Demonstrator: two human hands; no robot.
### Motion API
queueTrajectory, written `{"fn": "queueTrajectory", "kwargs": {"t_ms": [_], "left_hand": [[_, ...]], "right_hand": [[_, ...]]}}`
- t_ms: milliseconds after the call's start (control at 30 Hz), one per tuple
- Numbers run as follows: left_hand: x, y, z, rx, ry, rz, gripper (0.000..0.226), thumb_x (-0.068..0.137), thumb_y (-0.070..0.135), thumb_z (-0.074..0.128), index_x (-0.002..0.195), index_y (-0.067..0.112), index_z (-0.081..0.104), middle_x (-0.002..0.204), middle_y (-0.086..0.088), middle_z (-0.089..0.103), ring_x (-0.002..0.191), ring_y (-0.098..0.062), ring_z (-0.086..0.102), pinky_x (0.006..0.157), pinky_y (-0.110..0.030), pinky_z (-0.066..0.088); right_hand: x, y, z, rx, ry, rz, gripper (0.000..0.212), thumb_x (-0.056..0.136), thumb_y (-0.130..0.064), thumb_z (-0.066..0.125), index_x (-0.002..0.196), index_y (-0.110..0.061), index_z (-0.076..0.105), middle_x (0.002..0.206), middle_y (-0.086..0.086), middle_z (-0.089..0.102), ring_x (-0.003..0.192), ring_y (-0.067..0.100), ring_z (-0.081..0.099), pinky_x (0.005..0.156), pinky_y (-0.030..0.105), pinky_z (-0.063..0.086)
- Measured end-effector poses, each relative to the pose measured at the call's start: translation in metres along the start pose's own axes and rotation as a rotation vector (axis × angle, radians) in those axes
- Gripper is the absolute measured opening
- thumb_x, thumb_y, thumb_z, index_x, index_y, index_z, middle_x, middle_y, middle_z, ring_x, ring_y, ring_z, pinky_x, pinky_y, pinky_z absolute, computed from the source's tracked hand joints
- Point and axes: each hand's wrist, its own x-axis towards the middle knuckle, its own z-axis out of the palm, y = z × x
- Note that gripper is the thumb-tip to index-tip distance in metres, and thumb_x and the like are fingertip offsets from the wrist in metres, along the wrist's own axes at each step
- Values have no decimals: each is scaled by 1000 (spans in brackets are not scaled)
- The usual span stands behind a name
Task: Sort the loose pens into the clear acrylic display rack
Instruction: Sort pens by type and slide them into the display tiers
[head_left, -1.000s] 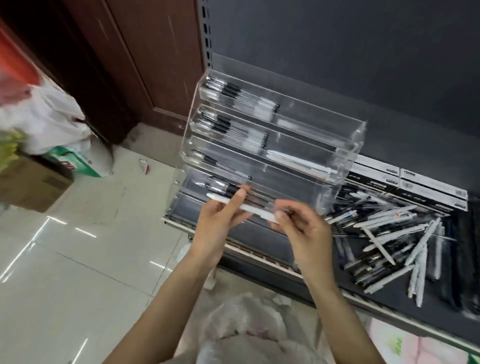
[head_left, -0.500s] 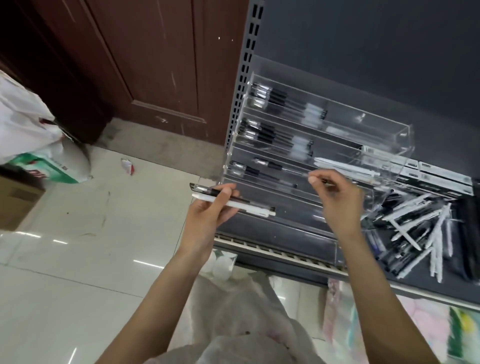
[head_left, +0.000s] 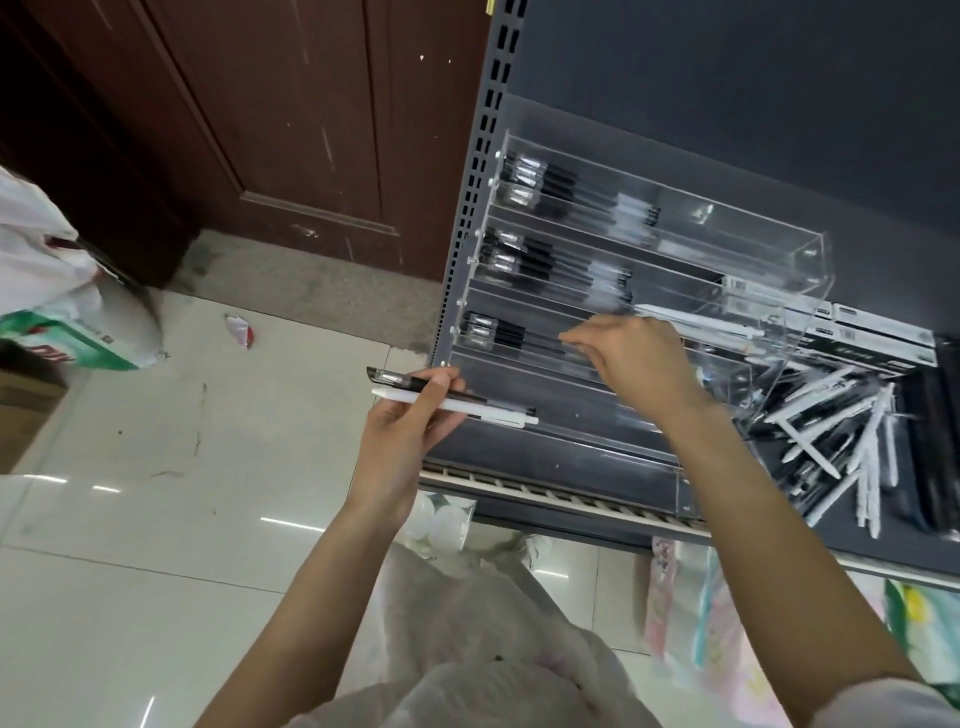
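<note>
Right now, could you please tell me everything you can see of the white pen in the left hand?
The white pen is a slim, plain stick of what looks like matte plastic, with a clip and click button at its right end. It lies nearly level, tilted slightly down to the right, just below a black-capped clear pen held alongside it. The left hand pinches both, its fingers crossing the barrels, in front of the acrylic rack's lower tiers.
</note>
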Motion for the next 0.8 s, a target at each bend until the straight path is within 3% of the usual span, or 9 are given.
{"fn": "queueTrajectory", "kwargs": {"t_ms": [100,167,267,367,500,667,800], "left_hand": [[1,3,2,-15,-11,-9,16,93,15,56,99,8,69,93,-6,70,100,-17,67,75,-18,53],[2,5,4,-25,-21,-9,15,92,16,56,98,9,69,90,-4,71,98,-16,67,75,-18,53],[2,8,7,-22,-41,6,15,92,16,56,97,10,69,89,-2,72,97,-15,68,75,-18,53],[2,9,11,-33,-85,32,17,90,18,58,100,11,69,90,-3,72,96,-14,68,75,-18,53],[0,9,17,-24,-165,66,28,83,22,59,108,11,67,95,-4,73,99,-15,68,78,-19,53],[1,6,19,0,-130,77,26,85,22,60,104,7,67,95,-7,74,98,-19,69,78,-18,53],[4,6,13,-35,-113,44,28,81,25,61,100,5,66,86,-5,72,96,-21,69,77,-19,54]], "right_hand": [[5,-6,-3,-153,-97,4,30,87,-4,62,104,-27,69,94,-5,71,78,21,68,63,32,53],[0,-15,-13,-115,1,0,22,91,-10,60,106,-24,69,92,-1,72,74,22,68,61,34,55],[-17,-43,-32,283,219,34,18,94,-21,57,105,-21,71,95,-3,73,70,11,68,62,28,56],[-31,-69,-35,579,82,119,24,90,-36,56,106,-25,71,93,-10,73,76,2,67,70,24,56],[-36,-68,-32,850,-29,208,16,84,-21,69,99,-24,72,90,-11,73,81,-2,65,74,14,48],[-42,-36,-34,828,254,394,15,84,-15,69,93,-27,70,87,-16,70,80,-1,63,74,15,49],[-40,-16,-20,506,360,391,11,85,-19,69,95,-22,73,88,-6,72,67,10,60,63,20,50]]}}
